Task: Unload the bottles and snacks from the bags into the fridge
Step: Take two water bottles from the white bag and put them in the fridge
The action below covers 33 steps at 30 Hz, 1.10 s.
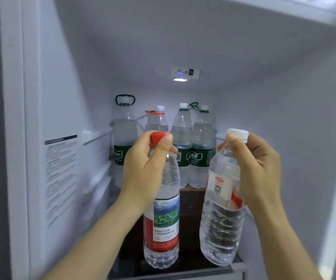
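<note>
Left hand [143, 168]: grips the red-capped bottle [162, 225] by its neck.
Right hand [258, 168]: pinches the white-capped bottle [221, 219], tilted.
Far shelf: four bottles [181, 142].

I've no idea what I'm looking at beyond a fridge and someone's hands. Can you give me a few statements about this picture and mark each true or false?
1. The person's left grip holds the red-capped bottle by its neck. True.
2. The right grip is empty. False: it holds the white-capped bottle just under the cap.
3. Four back bottles stand in a row at the rear of the dark shelf. True.
4. Both held bottles have their caps off. False: the red cap and the white cap are both on.
5. The labels that show on the back bottles are red. False: the three that show are green.
</note>
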Available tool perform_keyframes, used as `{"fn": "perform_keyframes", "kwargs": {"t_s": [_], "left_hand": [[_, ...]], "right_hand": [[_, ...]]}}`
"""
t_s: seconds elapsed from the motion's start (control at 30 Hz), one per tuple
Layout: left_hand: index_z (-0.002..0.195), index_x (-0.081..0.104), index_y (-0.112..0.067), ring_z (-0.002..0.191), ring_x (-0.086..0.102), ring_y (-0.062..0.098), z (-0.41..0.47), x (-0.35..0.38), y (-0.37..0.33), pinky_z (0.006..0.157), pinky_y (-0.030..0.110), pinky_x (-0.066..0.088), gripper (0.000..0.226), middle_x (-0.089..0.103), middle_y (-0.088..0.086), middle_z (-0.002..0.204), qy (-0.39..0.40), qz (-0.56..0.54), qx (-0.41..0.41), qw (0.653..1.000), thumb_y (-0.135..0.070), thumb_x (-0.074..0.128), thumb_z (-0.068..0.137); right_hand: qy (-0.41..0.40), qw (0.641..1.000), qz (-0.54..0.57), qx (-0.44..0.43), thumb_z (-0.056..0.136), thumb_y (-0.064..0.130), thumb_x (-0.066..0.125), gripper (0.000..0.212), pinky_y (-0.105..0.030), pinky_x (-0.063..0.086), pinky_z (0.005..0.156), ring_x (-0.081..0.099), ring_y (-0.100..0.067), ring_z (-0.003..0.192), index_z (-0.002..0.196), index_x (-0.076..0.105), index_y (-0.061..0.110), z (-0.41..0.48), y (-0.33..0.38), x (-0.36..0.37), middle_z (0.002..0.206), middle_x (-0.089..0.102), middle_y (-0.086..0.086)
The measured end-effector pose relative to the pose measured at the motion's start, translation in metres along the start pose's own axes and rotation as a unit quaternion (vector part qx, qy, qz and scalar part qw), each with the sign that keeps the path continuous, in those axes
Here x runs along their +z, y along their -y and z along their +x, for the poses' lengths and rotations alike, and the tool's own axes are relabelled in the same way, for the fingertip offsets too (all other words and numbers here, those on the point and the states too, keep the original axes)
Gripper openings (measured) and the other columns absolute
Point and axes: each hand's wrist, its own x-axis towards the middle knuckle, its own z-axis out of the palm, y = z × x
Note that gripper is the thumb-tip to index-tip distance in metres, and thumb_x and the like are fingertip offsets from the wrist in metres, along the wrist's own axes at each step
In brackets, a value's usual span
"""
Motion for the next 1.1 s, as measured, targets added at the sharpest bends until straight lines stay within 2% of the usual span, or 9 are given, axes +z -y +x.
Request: {"fn": "perform_keyframes", "kwargs": {"t_s": [0.2, 0.33, 0.43, 0.57, 0.67, 0.83, 0.93, 1.03, 1.1], "left_hand": [[0.083, 0.063, -0.016, 0.071, 0.061, -0.003, 0.022, 0.027, 0.028, 0.067, 0.007, 0.043, 0.025, 0.069, -0.009, 0.075, 0.009, -0.004, 0.002, 1.0, -0.036, 0.05, 0.093], [0.087, 0.062, -0.014, 0.068, 0.06, -0.004, 0.038, 0.046, 0.046, 0.062, 0.006, 0.043, 0.026, 0.069, -0.009, 0.075, 0.018, 0.006, 0.003, 1.0, -0.037, 0.05, 0.093], [0.089, 0.06, -0.02, 0.072, 0.063, -0.001, 0.05, 0.061, 0.063, 0.067, 0.01, 0.047, 0.023, 0.068, -0.01, 0.077, 0.028, 0.017, -0.002, 0.999, -0.04, 0.05, 0.093], [0.085, 0.054, -0.031, 0.075, 0.062, 0.001, 0.059, 0.082, 0.086, 0.063, 0.008, 0.046, 0.014, 0.067, -0.008, 0.078, 0.036, 0.036, -0.009, 0.999, -0.043, 0.049, 0.091], [0.085, 0.054, -0.03, 0.073, 0.064, 0.012, 0.063, 0.095, 0.104, 0.065, 0.017, 0.048, 0.021, 0.069, 0.001, 0.08, 0.035, 0.04, -0.013, 0.999, -0.051, 0.047, 0.086], [0.088, 0.052, -0.031, 0.071, 0.062, 0.008, 0.072, 0.111, 0.125, 0.065, 0.021, 0.051, 0.014, 0.067, 0.001, 0.081, 0.025, 0.043, -0.017, 0.999, -0.043, 0.047, 0.092], [0.091, 0.054, -0.029, 0.075, 0.064, 0.011, 0.076, 0.117, 0.134, 0.069, 0.029, 0.054, 0.019, 0.067, 0.0, 0.083, 0.03, 0.052, -0.032, 0.998, -0.046, 0.047, 0.092], [0.099, 0.057, -0.021, 0.081, 0.065, 0.015, 0.077, 0.119, 0.136, 0.074, 0.035, 0.056, 0.028, 0.068, 0.001, 0.087, 0.061, 0.058, -0.033, 0.996, -0.046, 0.047, 0.093], [0.103, 0.057, -0.023, 0.086, 0.064, 0.01, 0.074, 0.117, 0.138, 0.075, 0.031, 0.055, 0.027, 0.067, -0.004, 0.092, 0.084, 0.065, -0.021, 0.994, -0.046, 0.048, 0.092]], "right_hand": [[-0.022, 0.999, -0.023, -0.001, 0.09, 0.026, 0.062, 0.015, -0.014, 0.046, 0.058, 0.061, -0.005, 0.065, 0.08, 0.07, 0.017, 0.016, -0.025, -0.005, 0.075, 0.07, 0.0], [-0.033, 0.998, -0.051, -0.003, 0.089, 0.026, 0.063, 0.014, -0.009, 0.043, 0.058, 0.061, 0.0, 0.066, 0.08, 0.07, 0.018, 0.026, -0.045, -0.007, 0.076, 0.071, 0.008], [-0.034, 0.997, -0.076, -0.004, 0.089, 0.027, 0.063, 0.012, -0.007, 0.043, 0.06, 0.064, -0.001, 0.071, 0.08, 0.07, 0.021, 0.034, -0.06, -0.008, 0.078, 0.071, 0.01], [-0.036, 0.995, -0.091, -0.006, 0.088, 0.029, 0.063, 0.011, -0.005, 0.044, 0.063, 0.064, 0.001, 0.074, 0.084, 0.07, 0.021, 0.043, -0.073, -0.011, 0.081, 0.071, 0.015], [-0.038, 0.995, -0.091, -0.005, 0.088, 0.027, 0.063, 0.01, -0.006, 0.045, 0.063, 0.065, 0.001, 0.074, 0.087, 0.07, 0.021, 0.047, -0.081, -0.014, 0.081, 0.072, 0.013], [-0.042, 0.994, -0.098, 0.016, 0.089, 0.031, 0.064, 0.011, -0.008, 0.047, 0.062, 0.065, -0.001, 0.07, 0.086, 0.069, 0.022, 0.049, -0.092, -0.019, 0.079, 0.072, 0.011], [-0.044, 0.994, -0.102, 0.018, 0.084, 0.04, 0.062, 0.018, -0.009, 0.047, 0.061, 0.065, -0.002, 0.071, 0.084, 0.069, 0.024, 0.05, -0.096, -0.02, 0.08, 0.072, 0.014], [-0.045, 0.993, -0.107, 0.02, 0.089, 0.033, 0.063, 0.011, -0.009, 0.047, 0.064, 0.065, -0.002, 0.073, 0.085, 0.069, 0.024, 0.051, -0.101, -0.021, 0.082, 0.072, 0.014], [-0.043, 0.993, -0.11, 0.02, 0.089, 0.031, 0.062, 0.009, -0.011, 0.048, 0.065, 0.066, -0.002, 0.074, 0.085, 0.069, 0.027, 0.051, -0.103, -0.022, 0.082, 0.072, 0.014]]}}
